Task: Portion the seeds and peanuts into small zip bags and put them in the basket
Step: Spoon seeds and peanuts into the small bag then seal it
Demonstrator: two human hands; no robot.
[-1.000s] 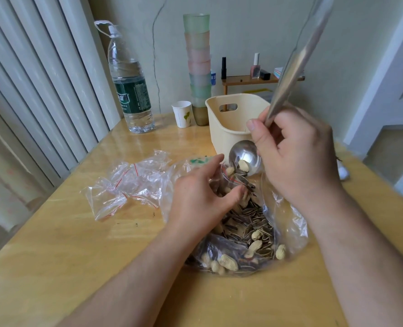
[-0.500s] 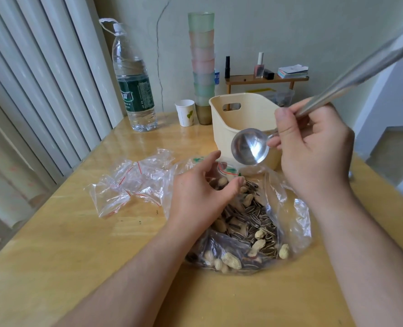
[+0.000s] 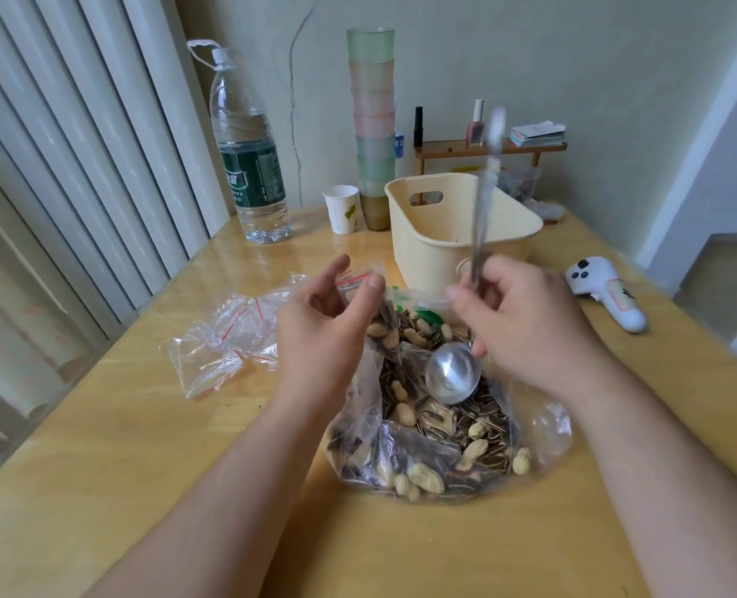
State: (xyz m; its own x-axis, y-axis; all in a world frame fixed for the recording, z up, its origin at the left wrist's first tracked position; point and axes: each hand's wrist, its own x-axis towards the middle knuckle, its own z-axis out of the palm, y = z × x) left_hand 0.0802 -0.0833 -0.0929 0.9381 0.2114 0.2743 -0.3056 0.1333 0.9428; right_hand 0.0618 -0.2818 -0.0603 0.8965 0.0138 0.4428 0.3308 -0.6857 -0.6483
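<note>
1. Two hands busy here: left hand (image 3: 323,334) pinches the mouth of a small zip bag (image 3: 373,312) between thumb and fingers, holding it up over the big bag. Right hand (image 3: 526,325) has its fingers wrapped round the handle of a metal ladle (image 3: 453,373), bowl down among the nuts.
2. Biggest risk imo: that small bag's opening looks narrower than the ladle bowl, so a full scoop could spill seeds over the table (image 3: 142,489). It's floppy too and held only at the top, so it might fold shut mid-pour.
3. Big clear bag (image 3: 543,429) is slumped open with soft walls. Pushing the ladle in hard could drag it or tip peanuts out the front edge.
4. Contents: the big bag holds striped sunflower seeds (image 3: 474,425) mixed with peanuts (image 3: 427,481) in the shell, still loads left. The small bag already has some of the mix in it, can't tell how full.
5. Cream basket (image 3: 444,248) sits just behind the big bag. What I can see of its inside shows no filled bags.
6. Spare empty zip bags (image 3: 228,343) lie in a crumpled pile to the left.
</note>
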